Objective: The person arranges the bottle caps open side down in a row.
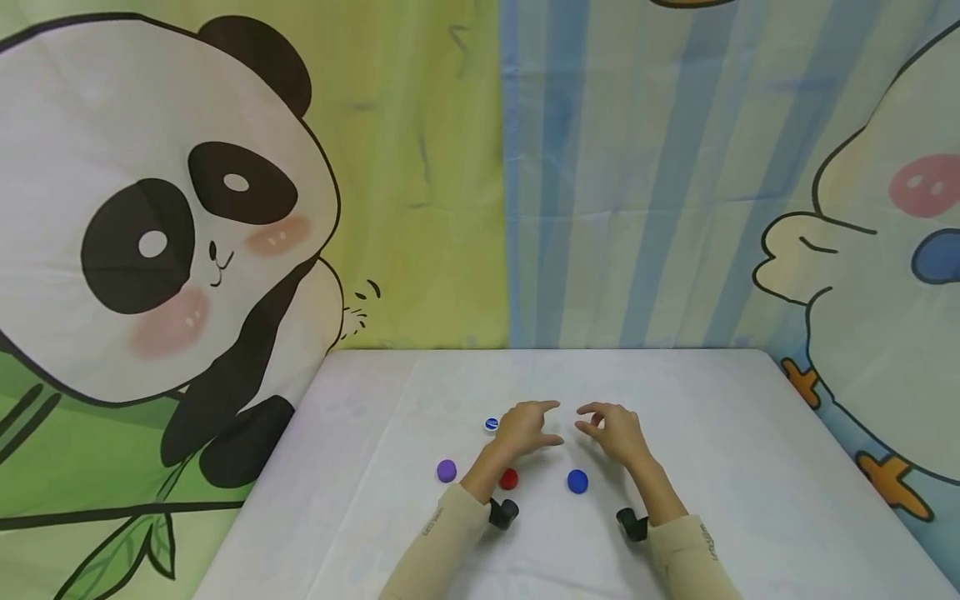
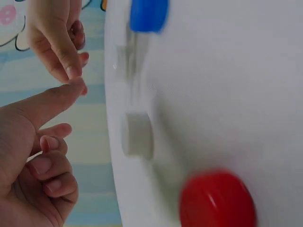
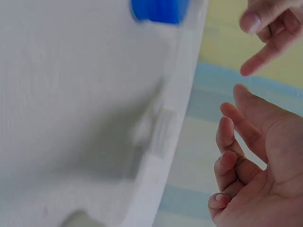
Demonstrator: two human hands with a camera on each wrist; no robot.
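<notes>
Above the tabletop, my left hand and right hand hover facing each other, fingertips a little apart in the head view. The left thumb and a forefinger stretch out while its other fingers bend loosely; the right fingers are softly bent. Both hold nothing. On the table near them lie a red cap by the left wrist, a blue cap between the forearms, a purple cap, and a blue-and-white cap beside the left hand. A pale, short cylinder is seen in the left wrist view.
A white cloth covers the table. Behind it hangs a printed curtain with cartoon animals. A faint pale object shows near the table edge in the right wrist view, too blurred to name. Small black cameras sit on the wrists.
</notes>
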